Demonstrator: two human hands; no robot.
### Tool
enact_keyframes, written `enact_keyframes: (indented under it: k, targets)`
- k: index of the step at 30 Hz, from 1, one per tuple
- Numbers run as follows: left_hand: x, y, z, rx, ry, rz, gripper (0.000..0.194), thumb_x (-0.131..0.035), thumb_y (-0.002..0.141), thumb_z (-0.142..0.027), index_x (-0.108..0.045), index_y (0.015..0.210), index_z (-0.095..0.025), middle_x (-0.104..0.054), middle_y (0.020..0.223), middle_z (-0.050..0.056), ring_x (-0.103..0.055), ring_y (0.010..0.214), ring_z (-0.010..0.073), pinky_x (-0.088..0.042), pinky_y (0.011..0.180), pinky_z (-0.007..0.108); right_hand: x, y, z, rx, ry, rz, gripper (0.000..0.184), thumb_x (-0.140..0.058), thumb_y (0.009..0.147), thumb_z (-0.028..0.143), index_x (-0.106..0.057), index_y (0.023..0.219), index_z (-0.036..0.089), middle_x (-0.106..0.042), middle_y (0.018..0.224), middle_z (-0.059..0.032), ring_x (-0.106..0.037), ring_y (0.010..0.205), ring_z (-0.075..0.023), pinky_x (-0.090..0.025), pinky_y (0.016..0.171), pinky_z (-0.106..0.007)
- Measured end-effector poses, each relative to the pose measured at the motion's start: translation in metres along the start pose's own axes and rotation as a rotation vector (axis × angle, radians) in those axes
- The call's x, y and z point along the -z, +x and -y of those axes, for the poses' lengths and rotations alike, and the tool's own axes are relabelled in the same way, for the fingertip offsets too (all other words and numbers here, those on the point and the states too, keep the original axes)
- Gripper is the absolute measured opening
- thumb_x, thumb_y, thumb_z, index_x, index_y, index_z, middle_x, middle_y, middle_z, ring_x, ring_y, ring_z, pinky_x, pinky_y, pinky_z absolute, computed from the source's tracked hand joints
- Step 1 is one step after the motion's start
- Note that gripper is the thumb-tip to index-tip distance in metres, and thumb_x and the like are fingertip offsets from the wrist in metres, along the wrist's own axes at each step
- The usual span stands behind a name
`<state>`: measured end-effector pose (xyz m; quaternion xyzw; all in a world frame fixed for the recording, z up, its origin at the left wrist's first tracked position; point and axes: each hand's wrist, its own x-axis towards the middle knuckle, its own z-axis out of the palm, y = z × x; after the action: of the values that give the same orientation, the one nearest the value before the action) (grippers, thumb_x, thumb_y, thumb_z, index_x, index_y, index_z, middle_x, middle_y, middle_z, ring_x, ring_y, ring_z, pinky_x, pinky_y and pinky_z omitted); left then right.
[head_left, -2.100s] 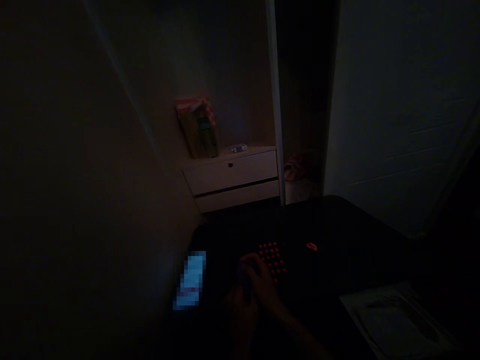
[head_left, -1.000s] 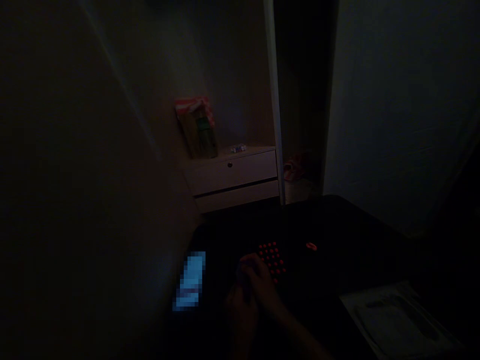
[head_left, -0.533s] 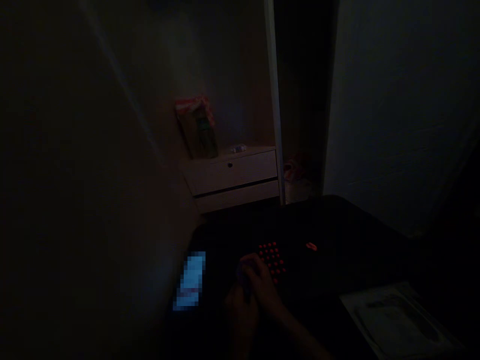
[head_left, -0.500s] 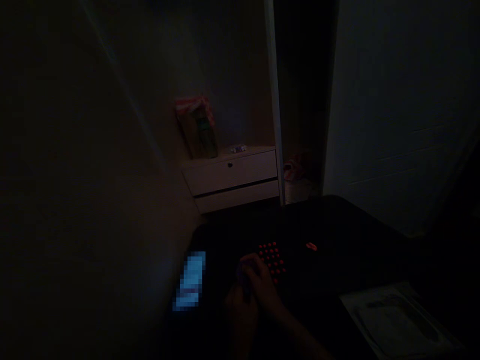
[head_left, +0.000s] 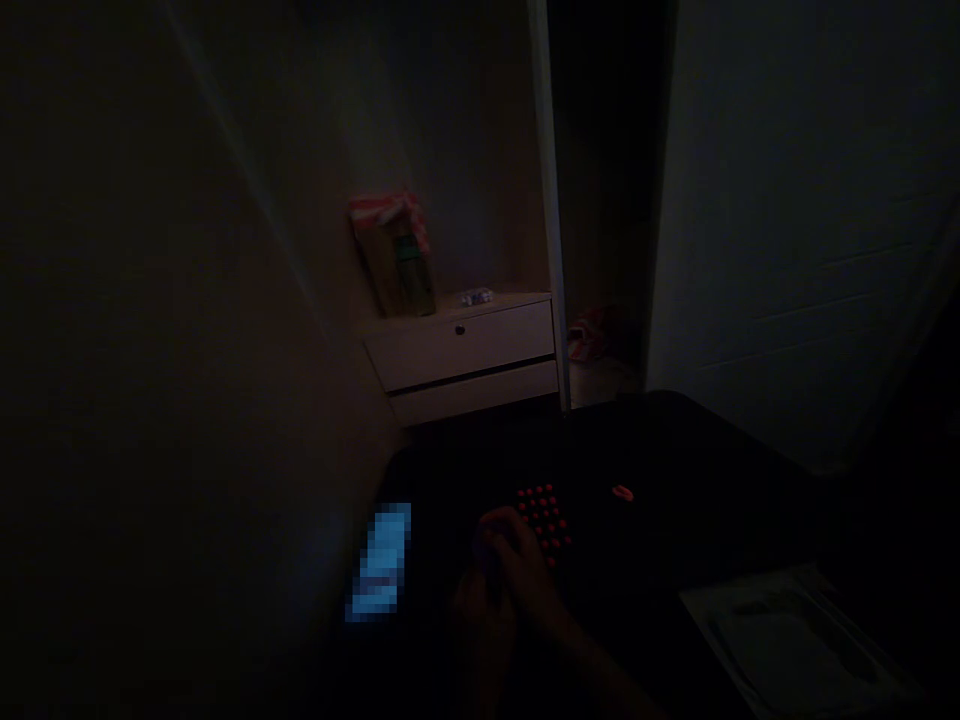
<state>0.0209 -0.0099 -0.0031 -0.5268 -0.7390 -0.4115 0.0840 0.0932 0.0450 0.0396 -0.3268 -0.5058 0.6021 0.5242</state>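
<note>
Cupping dim purplish object [head_left: 482, 543], right hand [head_left: 519, 550] curls fingers round it; left hand [head_left: 481, 607] just below those fingers, likely steadying, grip too dark to tell.

Nothing readable from where I stand; lit screen [head_left: 382, 558] at the table's [head_left: 660, 440] left edge is all coarse blocks, characters unresolvable; green patch [head_left: 408, 247] on the red-topped pack [head_left: 384, 270] above the drawers [head_left: 480, 345] too dark to read; pale flat packet [head_left: 780, 650], table's near right, same; red dots [head_left: 543, 502] too small to tell any marking
</note>
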Motion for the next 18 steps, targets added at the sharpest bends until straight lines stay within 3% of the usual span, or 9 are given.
enact_keyframes:
  k: [18]
  targets:
    - [0.002,0.001,-0.0003,-0.036,-0.016,0.014,0.019,-0.054,0.083,-0.025,-0.07,0.077,-0.017,-0.07,0.068,0.005,-0.067,0.062,0.0148,-0.048,0.057,0.021,0.0004,0.0021,-0.0058,0.006,-0.013,-0.004,0.014,-0.058,0.076,0.023,-0.066,0.088,0.021,-0.066,0.087,-0.0019,-0.061,0.086,-0.02,-0.048,0.077,-0.029]
